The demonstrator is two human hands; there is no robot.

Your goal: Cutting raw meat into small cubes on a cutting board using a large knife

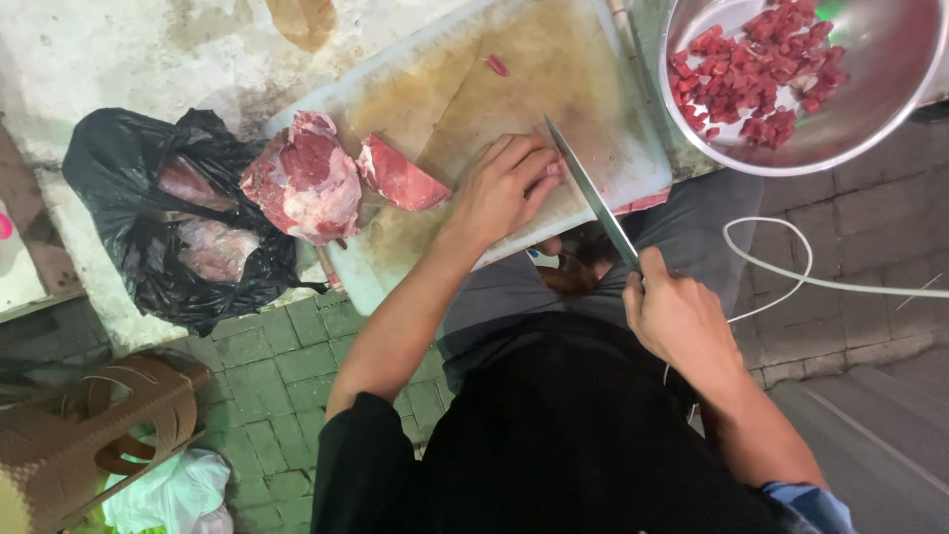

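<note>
My right hand (pixel 677 311) grips the handle of a long knife (pixel 591 193), whose blade slants up to my left hand's fingertips. My left hand (pixel 504 188) lies palm down on a stained white cutting board (pixel 465 84), fingers curled at the blade; whatever is under them is hidden. Two raw red meat chunks sit at the board's left: a big one (pixel 301 178) and a smaller wedge (pixel 398 178). One small meat cube (pixel 497 66) lies near the board's far side.
A steel bowl (pixel 880 99) with several diced meat cubes stands at the top right. A black plastic bag (pixel 148 247) holding more meat lies left of the board. A white cord (pixel 791 277) runs over the paved floor. A brown plastic stool (pixel 89 435) is at the bottom left.
</note>
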